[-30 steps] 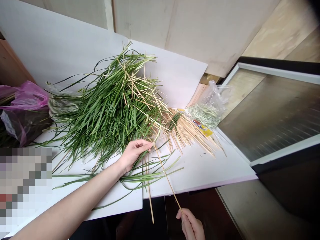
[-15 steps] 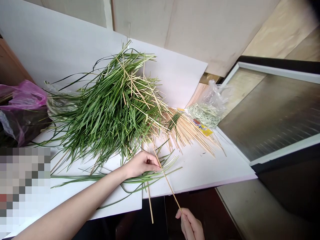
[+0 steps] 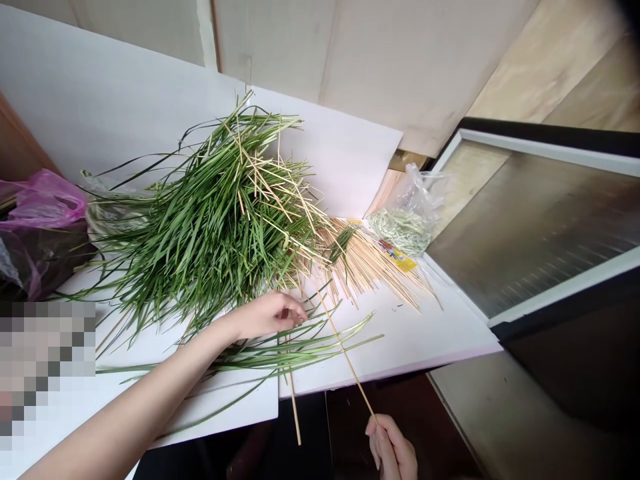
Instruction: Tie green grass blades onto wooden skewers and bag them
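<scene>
While the right hand (image 3: 391,448) pinches a thin wooden skewer (image 3: 345,353) between its fingertips, the skewer's far end reaches up toward the left hand (image 3: 267,316). That hand's fingers are pressed together and curled just above loose green grass blades (image 3: 310,351), though whether they grip any I cannot tell. Beyond the left hand lies a heaped bundle of long grass (image 3: 200,227) on white foam board (image 3: 425,340), with a spread of pale skewers (image 3: 365,267) off to its right.
</scene>
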Demonstrator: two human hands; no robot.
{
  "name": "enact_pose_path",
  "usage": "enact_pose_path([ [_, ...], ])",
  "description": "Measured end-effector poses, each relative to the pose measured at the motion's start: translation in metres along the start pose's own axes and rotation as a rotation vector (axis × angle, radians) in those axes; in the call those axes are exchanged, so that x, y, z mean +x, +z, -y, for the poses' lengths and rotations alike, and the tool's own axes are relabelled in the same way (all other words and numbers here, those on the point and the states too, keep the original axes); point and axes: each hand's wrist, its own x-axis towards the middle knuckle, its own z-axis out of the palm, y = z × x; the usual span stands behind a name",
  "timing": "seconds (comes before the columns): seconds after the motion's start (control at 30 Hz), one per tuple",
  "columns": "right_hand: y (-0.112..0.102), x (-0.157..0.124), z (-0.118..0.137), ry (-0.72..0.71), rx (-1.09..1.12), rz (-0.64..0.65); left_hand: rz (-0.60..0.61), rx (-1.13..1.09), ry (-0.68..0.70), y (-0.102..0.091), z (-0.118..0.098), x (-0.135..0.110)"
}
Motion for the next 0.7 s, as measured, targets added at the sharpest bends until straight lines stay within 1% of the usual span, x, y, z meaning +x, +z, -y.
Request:
enact_pose_path([
  [0.07,-0.001,0.002,0.002,0.002,0.018,-0.012,-0.083,0.153,-0.014,-0.003,-0.005,0.01],
  [0.1,-0.001,0.003,0.003,0.0,0.023,-0.009,-0.114,0.231,-0.043,-0.003,-0.009,0.016],
  [0.2,-0.002,0.006,0.003,-0.02,0.027,0.011,-0.189,0.427,-0.211,0.003,-0.017,0.033],
  [0.27,-0.003,0.007,0.001,-0.038,0.024,0.021,-0.233,0.497,-0.295,0.012,-0.019,0.043],
  [0.33,-0.003,0.008,-0.002,-0.06,0.008,0.024,-0.246,0.519,-0.31,0.022,-0.019,0.049],
  [0.4,-0.003,0.009,-0.004,-0.075,-0.015,0.024,-0.251,0.522,-0.296,0.029,-0.018,0.051],
  [0.5,-0.001,0.011,-0.006,-0.083,-0.039,0.02,-0.254,0.514,-0.283,0.026,-0.017,0.047],
  [0.57,0.002,0.013,-0.004,-0.084,-0.038,0.022,-0.275,0.442,-0.256,0.018,-0.016,0.043],
  [0.6,0.003,0.015,-0.003,-0.081,-0.038,0.022,-0.304,0.339,-0.228,0.014,-0.015,0.04],
  [0.7,0.008,0.018,-0.001,-0.069,-0.043,0.023,-0.461,-0.147,-0.112,0.009,-0.01,0.035],
])
